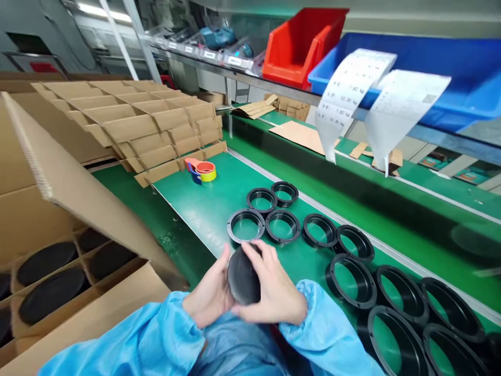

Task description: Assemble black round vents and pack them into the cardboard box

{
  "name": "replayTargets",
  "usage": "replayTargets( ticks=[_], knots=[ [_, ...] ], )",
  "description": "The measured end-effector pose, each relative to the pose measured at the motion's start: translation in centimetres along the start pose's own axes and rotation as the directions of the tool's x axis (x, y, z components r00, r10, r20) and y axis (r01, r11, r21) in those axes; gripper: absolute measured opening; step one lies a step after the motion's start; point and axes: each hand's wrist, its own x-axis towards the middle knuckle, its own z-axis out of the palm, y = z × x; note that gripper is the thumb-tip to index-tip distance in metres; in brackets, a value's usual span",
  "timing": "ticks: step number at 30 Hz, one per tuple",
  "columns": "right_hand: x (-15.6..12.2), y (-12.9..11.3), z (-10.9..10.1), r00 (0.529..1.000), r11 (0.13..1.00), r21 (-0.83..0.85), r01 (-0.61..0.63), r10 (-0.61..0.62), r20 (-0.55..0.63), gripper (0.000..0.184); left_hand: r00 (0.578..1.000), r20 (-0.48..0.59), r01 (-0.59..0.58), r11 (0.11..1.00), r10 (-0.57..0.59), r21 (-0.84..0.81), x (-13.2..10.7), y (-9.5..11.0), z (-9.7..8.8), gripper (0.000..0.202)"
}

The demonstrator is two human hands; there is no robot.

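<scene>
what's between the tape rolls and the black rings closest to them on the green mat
Head view: only bare green mat lies between the tape rolls and the nearest black rings.

This is a factory packing station. A long green conveyor belt runs beside a green desk that carries many identical black plastic rings. Plastic storage bins, one red and one blue, stand on a metal shelf with printed paper sheets. Cardboard dividers and an open carton lie at the left.
</scene>
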Motion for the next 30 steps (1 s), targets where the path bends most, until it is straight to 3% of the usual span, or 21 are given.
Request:
replayTargets(
  ticks=[2, 4, 8, 14, 18, 22, 26, 28, 30],
  knots=[
    [3.3, 0.7, -0.4, 0.986, 0.990, -0.119, -0.079, 0.060, -0.157, 0.124, 0.999, 0.017, -0.048, 0.994, 0.047, 0.099, -0.6, 1.0, -1.4, 0.066],
    [6.5, 1.5, -0.7, 0.967, 0.946, -0.277, -0.168, 0.104, -0.232, 0.117, 0.995, -0.032, -0.086, 0.981, 0.093, 0.175, -1.1, 1.6, -2.8, 0.062],
    [10.2, 2.4, 0.2, 0.987, 0.866, -0.473, -0.163, 0.140, -0.084, 0.115, 0.988, -0.125, -0.070, 0.982, 0.093, 0.176, -2.3, 1.7, -5.1, 0.048],
    [7.0, 1.4, 3.8, 0.995, 0.857, -0.511, -0.068, 0.093, 0.022, 0.112, 0.982, -0.131, -0.106, 0.966, 0.139, 0.235, -4.6, 1.3, -7.5, 0.041],
    [6.4, -0.7, 2.3, 0.998, 0.849, -0.528, -0.016, 0.049, 0.048, 0.108, 0.979, -0.157, -0.094, 0.968, 0.133, 0.233, -5.3, 1.3, -8.3, 0.041],
    [7.7, -2.2, 0.7, 0.992, 0.865, -0.500, 0.034, -0.091, -0.090, 0.106, 0.963, -0.215, -0.116, 0.970, 0.162, 0.214, -5.6, 1.3, -8.4, 0.038],
    [6.6, -0.6, 3.0, 0.997, 0.816, -0.575, 0.070, -0.077, 0.012, 0.102, 0.941, -0.244, -0.188, 0.963, 0.233, 0.194, -6.2, 0.6, -8.3, 0.034],
    [5.7, 0.5, 4.4, 0.999, 0.790, -0.612, 0.039, -0.022, 0.034, 0.090, 0.931, -0.231, -0.231, 0.947, 0.282, 0.225, -6.4, -0.1, -8.4, 0.035],
    [5.1, 0.9, 5.3, 0.998, 0.788, -0.612, 0.064, -0.058, 0.030, 0.080, 0.906, -0.256, -0.273, 0.929, 0.336, 0.251, -6.4, -0.8, -8.8, 0.043]
  ],
)
